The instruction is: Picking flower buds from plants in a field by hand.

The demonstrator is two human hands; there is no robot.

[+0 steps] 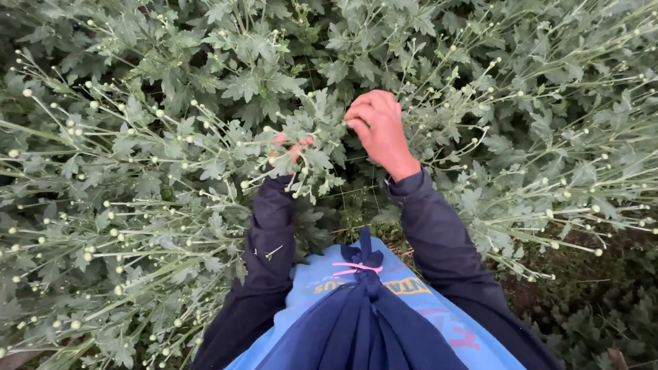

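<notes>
Right hand (379,130) fingers curled together, pinching leafy stem tip (322,133). Left hand (291,147) half hidden under leaves, grip unclear. Stem thin, bendy, light, snaps easily; hold just below small round buds (241,184).

Dense grey-green foliage (137,157) filled the outdoor view, with long pale stems (569,175) bearing small round buds (27,92). Dark soil (541,288) showed at lower right under soft, even daylight.
</notes>
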